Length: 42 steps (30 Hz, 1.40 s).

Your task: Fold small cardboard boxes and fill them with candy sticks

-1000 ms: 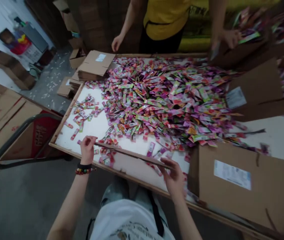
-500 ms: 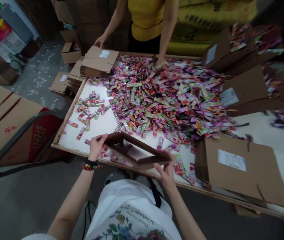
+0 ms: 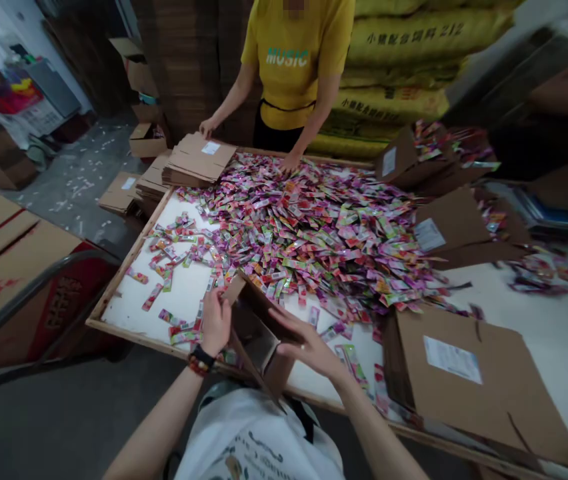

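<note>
Gripping a half-opened cardboard box (image 3: 257, 333), the left hand (image 3: 215, 321) clasps one flap, right hand (image 3: 309, 343) lies flat against another.

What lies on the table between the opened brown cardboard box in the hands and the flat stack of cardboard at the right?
In the head view, loose colourful candy sachets lie on the white tabletop between the brown cardboard box and the flat cardboard stack.

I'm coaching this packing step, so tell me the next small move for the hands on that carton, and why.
Probably press the loose flaps inward to close one end. The left hand grips the cardboard carton by its upper edge and the right hand lies flat on its side; it is opened into a tube, flaps unfolded, at the near table edge.
</note>
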Available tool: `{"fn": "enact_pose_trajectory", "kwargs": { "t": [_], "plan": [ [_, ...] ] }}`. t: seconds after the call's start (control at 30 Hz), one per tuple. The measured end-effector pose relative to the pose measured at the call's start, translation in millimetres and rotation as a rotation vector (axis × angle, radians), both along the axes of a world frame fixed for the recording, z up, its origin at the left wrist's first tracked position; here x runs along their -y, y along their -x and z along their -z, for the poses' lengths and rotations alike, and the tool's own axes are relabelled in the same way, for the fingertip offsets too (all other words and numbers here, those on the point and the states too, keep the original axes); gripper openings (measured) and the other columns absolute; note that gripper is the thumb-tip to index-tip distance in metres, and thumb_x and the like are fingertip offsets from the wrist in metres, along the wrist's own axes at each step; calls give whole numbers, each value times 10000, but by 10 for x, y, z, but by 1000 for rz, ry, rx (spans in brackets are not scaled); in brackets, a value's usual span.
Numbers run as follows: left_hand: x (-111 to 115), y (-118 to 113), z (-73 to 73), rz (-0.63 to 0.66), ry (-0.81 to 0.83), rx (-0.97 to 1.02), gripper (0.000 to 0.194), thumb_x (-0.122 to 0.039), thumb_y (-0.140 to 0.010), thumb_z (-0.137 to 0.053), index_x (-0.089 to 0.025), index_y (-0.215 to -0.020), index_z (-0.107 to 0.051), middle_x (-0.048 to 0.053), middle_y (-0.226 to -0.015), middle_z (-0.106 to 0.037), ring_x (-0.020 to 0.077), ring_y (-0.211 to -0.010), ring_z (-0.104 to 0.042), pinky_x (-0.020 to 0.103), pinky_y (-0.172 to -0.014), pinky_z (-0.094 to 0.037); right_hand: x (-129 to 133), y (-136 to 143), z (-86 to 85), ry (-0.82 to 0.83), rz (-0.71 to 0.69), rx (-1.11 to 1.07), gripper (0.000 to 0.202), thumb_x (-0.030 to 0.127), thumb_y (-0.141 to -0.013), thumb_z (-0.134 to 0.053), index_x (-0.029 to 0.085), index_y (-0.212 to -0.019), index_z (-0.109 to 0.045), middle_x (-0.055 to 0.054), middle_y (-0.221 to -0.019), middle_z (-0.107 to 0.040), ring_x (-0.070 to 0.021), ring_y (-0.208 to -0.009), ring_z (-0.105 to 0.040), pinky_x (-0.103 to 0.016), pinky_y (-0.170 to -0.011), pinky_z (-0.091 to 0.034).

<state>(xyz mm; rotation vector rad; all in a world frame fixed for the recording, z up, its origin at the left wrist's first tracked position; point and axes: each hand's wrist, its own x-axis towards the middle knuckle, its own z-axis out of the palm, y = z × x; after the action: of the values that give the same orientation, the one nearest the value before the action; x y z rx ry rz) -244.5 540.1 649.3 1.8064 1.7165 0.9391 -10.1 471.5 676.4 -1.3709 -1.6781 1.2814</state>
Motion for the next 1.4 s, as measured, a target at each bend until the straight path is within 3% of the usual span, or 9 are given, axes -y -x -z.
{"fn": "enact_pose_trajectory", "kwargs": {
  "t": [0.1,0.27,0.4,0.53,0.8,0.93,1.1,1.3,1.4],
  "plan": [
    [6,-373,21,-27,90,-275,516,-387,-945,-427,-91,-1366,-464,257,-1308,-516,387,-1168,-511,544,-957,-396,-51,29,-124,-144,-229,222,1071,679,-724,-674,183,-1549,-202,-144,-1599,-138,-341,-1474,-127,-530,-1194,-158],
    [-230,-385,-20,113,291,-368,659,-253,-848,-559,-98,-1467,-394,245,-1449,-443,424,-1253,-468,579,-1011,-371,41,82,-27,-176,-24,334,1113,656,-875,-487,131,-1472,292,-177,-1590,114,-303,-1482,8,-525,-1183,-209],
    [-409,-3,68,222,514,233,539,-225,-788,-563,-116,-1316,-579,160,-1294,-621,298,-1168,-587,428,-1030,-437,154,189,-51,-96,-335,473,1082,693,-851,-489,124,-1527,136,-180,-1593,-47,-315,-1482,-87,-574,-1192,-125],
    [-265,130,-30,-56,71,330,450,-348,-954,-360,-130,-1272,-592,168,-1321,-583,261,-1259,-517,444,-1092,-372,155,322,19,2,-503,522,970,578,-897,-510,104,-1536,46,-162,-1575,-163,-286,-1472,-175,-598,-1190,-84],
    [-293,-119,-64,1075,24,-609,1072,-815,-735,-464,-117,-1526,-274,221,-1586,-210,377,-1477,-109,560,-1165,38,106,514,416,-198,-327,798,589,313,-991,-390,29,-1497,-288,-194,-1519,-309,-297,-1436,-277,-503,-1173,-280],
    [-371,-247,150,1167,55,-705,1089,-826,-796,-268,-12,-1517,-216,257,-1584,-148,375,-1483,-72,552,-1154,75,61,457,465,-197,-354,759,664,477,-1014,-249,10,-1482,-310,-162,-1546,-261,-265,-1464,-196,-460,-1210,-223],
    [-459,-329,-37,1209,91,-751,1050,-822,-784,-324,-111,-1545,-192,262,-1589,-121,425,-1473,-72,624,-1140,12,-12,389,409,-98,-320,648,652,465,-1013,-270,-2,-1462,-351,-185,-1533,-292,-274,-1471,-165,-491,-1228,-135],
    [-645,-546,-123,1619,230,-864,1330,-705,-505,-724,-154,-1556,-124,275,-1590,-94,519,-1436,-95,724,-1095,-52,176,395,425,-151,211,74,400,363,-938,-479,144,-1237,-629,-126,-1186,-677,-242,-1169,-602,-421,-1059,-451],
    [-640,-619,104,1721,156,-824,1271,-578,-487,-779,-286,-1547,-141,211,-1599,-149,528,-1414,-181,757,-1071,-96,122,-354,465,-52,703,-353,326,418,-897,-525,195,-1088,-666,-71,-936,-734,-190,-737,-695,-345,-708,-582]
  ]
}}
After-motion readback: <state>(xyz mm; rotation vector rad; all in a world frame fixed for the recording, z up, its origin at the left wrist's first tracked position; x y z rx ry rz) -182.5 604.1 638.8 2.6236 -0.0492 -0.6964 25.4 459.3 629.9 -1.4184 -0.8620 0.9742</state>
